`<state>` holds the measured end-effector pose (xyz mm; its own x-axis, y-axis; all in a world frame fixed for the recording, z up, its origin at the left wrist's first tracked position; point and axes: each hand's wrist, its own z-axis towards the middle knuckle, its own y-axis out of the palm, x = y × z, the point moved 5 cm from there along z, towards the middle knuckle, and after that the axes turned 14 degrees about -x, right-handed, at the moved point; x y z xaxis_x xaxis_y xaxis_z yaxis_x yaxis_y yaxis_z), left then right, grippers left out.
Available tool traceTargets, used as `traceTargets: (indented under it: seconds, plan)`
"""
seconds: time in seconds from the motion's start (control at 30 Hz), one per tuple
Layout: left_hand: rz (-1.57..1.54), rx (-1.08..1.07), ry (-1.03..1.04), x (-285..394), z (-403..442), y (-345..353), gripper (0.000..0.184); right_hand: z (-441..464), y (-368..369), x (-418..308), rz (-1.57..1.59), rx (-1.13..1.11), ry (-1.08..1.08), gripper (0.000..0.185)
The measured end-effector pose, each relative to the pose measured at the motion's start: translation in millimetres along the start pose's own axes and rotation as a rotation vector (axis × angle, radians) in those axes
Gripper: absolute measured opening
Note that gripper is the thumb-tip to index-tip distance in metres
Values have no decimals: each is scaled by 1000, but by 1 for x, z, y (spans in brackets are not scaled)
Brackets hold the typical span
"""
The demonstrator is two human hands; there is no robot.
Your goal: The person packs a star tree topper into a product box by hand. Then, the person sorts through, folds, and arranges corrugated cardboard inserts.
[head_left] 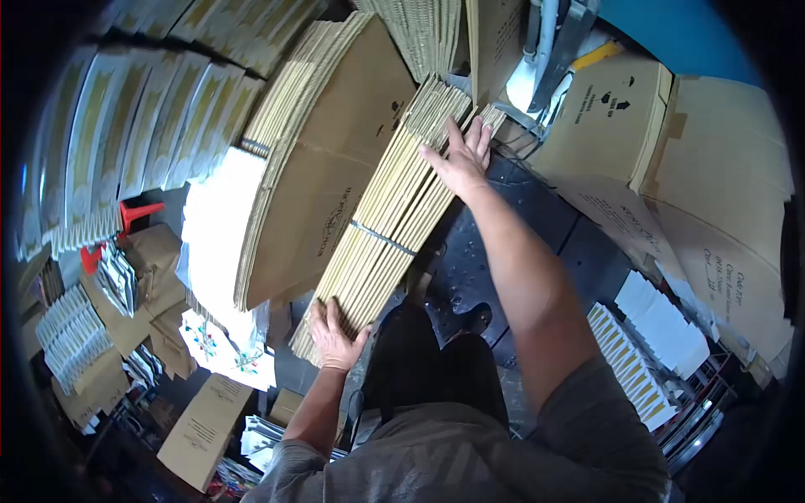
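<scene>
L hand [334,342] on near end of strapped cardboard bundle [377,226], R hand [461,161] on far end; fingers spread on both, pressing its top edges; bundle stands btwn big cardboard stack [323,159] & dark floor mat [470,251].

L hand [337,344] low, thumb [362,337] out; R hand [463,171] fwd, fingers [454,132] spread.

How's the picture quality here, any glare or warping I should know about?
Head view: glare burns out the white stack left of the strapped cardboard bundle; wide-lens distortion bows the edges; corners go black; both hands look reasonably sharp.
</scene>
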<state>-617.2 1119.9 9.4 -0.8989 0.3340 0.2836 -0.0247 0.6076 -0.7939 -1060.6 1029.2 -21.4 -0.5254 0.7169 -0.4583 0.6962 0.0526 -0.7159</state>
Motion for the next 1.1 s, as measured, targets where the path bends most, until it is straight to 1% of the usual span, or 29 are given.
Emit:
traceTargets:
  seconds: [0.03,0.1,0.17,0.2,0.3,0.33,0.4,0.43,0.53,0.6,0.63,0.77,0.83,0.87,0.93,1.0,1.03,1.1]
  plan:
    - [104,-11,14,-14,-8,6,98,-4,-1,11,-10,0,-12,95]
    - [312,-39,36,-34,-21,21,99,-23,-2,25,-83,129,-251,77]
    - [268,-43,10,-44,-22,29,99,-57,9,45,-49,204,-268,64]
    - [235,-51,0,-49,-18,31,98,-74,23,63,-7,186,-266,60]
    - [174,-69,-31,-74,-36,40,98,-147,85,137,28,-146,-9,59]
    - [175,-36,-59,-85,-50,47,97,-174,120,180,62,-333,164,61]
    - [170,31,-104,-103,-76,62,95,-243,184,269,36,-549,345,59]
    - [164,67,-126,-108,-85,68,95,-270,189,275,32,-546,346,59]
    - [177,74,-101,-116,-97,76,94,-351,211,290,-39,-716,484,48]
    - [202,86,-74,-120,-103,79,94,-387,231,299,-75,-827,571,42]
    - [209,91,-63,-122,-107,82,94,-399,243,301,-64,-819,572,42]
    - [283,206,-18,-127,-115,91,90,-422,284,297,294,-378,344,57]
    - [261,262,28,-131,-120,95,89,-431,304,279,444,-243,380,51]
    - [230,295,50,-131,-124,97,87,-447,317,271,456,-211,373,51]
    - [168,370,95,-128,-124,94,84,-474,334,253,600,-100,349,44]
    - [165,437,129,-132,-127,96,79,-535,361,238,759,-85,389,45]
    - [173,439,157,-137,-129,100,79,-569,396,252,778,-62,396,45]
    - [161,404,134,-142,-120,100,77,-638,463,279,439,-85,396,44]
